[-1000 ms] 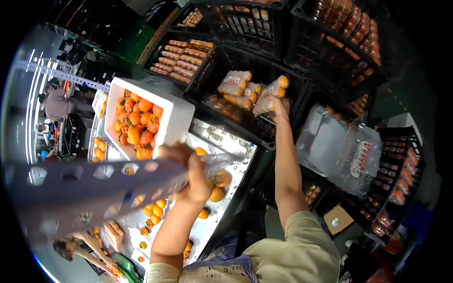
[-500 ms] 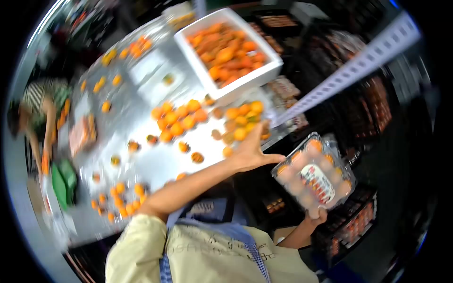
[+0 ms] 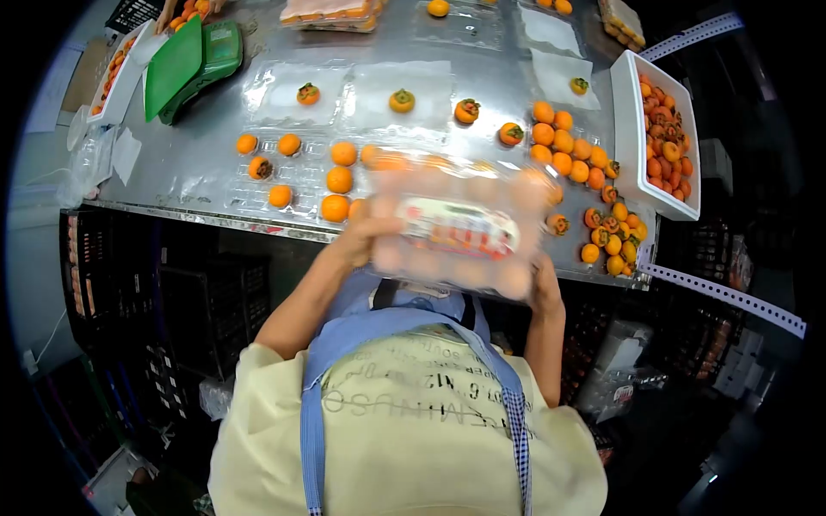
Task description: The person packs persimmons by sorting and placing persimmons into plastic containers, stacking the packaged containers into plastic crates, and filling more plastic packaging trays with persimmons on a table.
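Note:
A clear plastic clamshell pack of persimmons (image 3: 456, 228) with a printed label is held up in front of me, over the table's front edge and blurred by motion. My left hand (image 3: 366, 234) grips its left end, and my right hand (image 3: 544, 288) holds its lower right corner. Behind the pack, loose orange persimmons (image 3: 340, 179) sit in clear trays. A cluster of persimmons (image 3: 564, 142) lies to the right, with smaller, darker ones (image 3: 613, 245) near the table corner. The pack hides part of the tray area.
A white foam box (image 3: 631, 146) full of persimmons stands at the right. Clear trays with white liners (image 3: 398, 90) lie mid-table. At the left are a green weighing scale (image 3: 206, 60) and another person's hand (image 3: 165, 17). A perforated metal strip (image 3: 723, 298) juts out at right.
My view has turned back to the table. The pack has come from the right side to in front of me, and my left hand, open before, now grips it too.

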A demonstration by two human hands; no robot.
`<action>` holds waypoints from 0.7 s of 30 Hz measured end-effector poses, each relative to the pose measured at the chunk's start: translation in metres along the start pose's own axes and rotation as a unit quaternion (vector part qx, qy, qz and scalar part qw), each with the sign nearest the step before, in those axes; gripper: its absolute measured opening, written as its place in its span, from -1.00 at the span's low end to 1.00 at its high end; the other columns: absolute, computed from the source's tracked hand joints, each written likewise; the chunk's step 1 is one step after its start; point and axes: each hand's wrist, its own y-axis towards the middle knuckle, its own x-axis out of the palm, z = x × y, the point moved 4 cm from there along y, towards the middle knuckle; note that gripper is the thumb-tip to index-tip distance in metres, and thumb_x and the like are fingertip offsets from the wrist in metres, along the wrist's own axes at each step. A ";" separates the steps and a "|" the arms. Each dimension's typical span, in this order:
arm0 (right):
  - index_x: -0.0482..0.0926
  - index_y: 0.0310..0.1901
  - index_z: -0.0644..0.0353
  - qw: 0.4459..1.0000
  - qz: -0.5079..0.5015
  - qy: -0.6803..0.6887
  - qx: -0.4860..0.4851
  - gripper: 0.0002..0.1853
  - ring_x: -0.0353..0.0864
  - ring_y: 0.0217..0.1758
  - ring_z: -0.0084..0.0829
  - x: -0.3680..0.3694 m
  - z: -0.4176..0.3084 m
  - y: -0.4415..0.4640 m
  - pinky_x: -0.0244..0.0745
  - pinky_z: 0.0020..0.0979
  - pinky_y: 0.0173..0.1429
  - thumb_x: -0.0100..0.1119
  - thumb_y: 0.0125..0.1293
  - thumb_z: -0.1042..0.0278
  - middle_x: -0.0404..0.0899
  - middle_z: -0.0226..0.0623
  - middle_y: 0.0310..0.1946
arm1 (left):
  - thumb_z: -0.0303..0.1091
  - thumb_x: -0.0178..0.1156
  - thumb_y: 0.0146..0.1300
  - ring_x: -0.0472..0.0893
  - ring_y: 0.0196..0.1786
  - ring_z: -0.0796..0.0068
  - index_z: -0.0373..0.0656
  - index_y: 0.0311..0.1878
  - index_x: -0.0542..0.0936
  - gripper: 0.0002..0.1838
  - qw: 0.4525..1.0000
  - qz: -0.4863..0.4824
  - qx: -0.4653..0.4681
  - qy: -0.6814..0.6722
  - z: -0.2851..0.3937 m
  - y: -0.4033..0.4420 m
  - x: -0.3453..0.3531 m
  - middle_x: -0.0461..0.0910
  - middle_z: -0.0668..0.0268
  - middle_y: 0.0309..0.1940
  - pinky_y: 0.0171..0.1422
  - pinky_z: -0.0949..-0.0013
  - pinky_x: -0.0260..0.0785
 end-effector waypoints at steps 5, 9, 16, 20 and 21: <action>0.53 -0.05 0.29 0.976 0.075 -0.206 -0.009 -0.57 0.45 -0.43 -0.58 0.023 -0.009 0.111 0.36 -0.57 -0.31 0.09 0.28 0.05 0.55 -0.35 -0.32 | -0.10 0.19 0.06 0.35 0.26 0.13 -0.32 0.33 0.13 -0.18 0.955 0.214 0.191 -0.072 0.047 -0.099 -0.118 0.33 0.04 0.21 0.37 0.09 0.16; 0.47 0.05 0.20 0.872 0.180 -0.449 -0.078 -0.52 0.56 -0.24 -0.38 -0.009 0.013 0.187 0.45 -0.41 -0.13 0.25 0.12 0.17 0.55 -0.19 -0.17 | -0.03 0.02 0.21 0.17 0.38 0.06 -0.20 0.39 0.06 -0.24 0.901 0.278 0.315 -0.105 0.080 -0.169 -0.188 0.12 0.04 0.35 0.42 -0.02 0.06; 0.42 0.13 0.00 0.748 0.184 -0.637 -0.035 -0.42 0.50 0.02 -0.10 -0.024 0.048 0.278 0.43 -0.23 0.08 0.26 -0.01 0.24 0.44 -0.08 0.00 | 0.07 0.04 0.25 0.49 0.10 0.16 -0.15 0.30 0.25 -0.33 0.871 0.157 0.419 -0.203 0.103 -0.205 -0.257 0.40 0.15 0.19 0.15 0.10 0.36; 0.46 0.08 -0.02 0.750 0.122 -0.650 -0.008 -0.41 0.52 -0.01 -0.09 -0.039 0.050 0.299 0.45 -0.25 0.06 0.33 -0.08 0.15 0.49 -0.08 -0.05 | 0.09 0.08 0.21 0.54 -0.01 0.36 -0.02 0.22 0.38 -0.42 0.859 0.184 0.434 -0.200 0.112 -0.202 -0.257 0.48 0.35 0.12 -0.04 0.27 0.37; 0.45 0.09 -0.03 0.742 0.146 -0.654 -0.003 -0.40 0.53 -0.01 -0.08 -0.045 0.044 0.301 0.45 -0.24 0.06 0.34 -0.07 0.12 0.49 -0.08 -0.05 | 0.07 0.12 0.19 0.51 0.03 0.42 0.01 0.19 0.41 -0.45 0.855 0.208 0.433 -0.195 0.112 -0.203 -0.262 0.47 0.40 0.12 -0.04 0.29 0.36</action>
